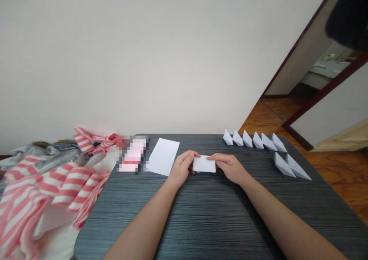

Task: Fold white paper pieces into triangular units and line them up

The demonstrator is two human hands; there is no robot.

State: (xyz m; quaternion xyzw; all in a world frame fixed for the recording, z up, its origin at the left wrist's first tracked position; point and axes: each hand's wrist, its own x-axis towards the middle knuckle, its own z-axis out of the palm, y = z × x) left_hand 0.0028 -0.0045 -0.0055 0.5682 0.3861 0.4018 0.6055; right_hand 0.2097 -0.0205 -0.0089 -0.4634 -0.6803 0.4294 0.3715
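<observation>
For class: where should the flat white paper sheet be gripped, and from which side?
Lift a corner of the white paper sheet at its near short edge, coming from the front: it lies flat on the dark table, offering no raised edge.

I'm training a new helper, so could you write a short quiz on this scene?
1. How many paper boats stand on the dark table?
2. True or false: the left hand and right hand both touch the small white paper.
3. What lies nearest the left hand? A) flat white sheet B) striped cloth C) doorway

Key: 1. Eight. 2. True. 3. A.
</observation>
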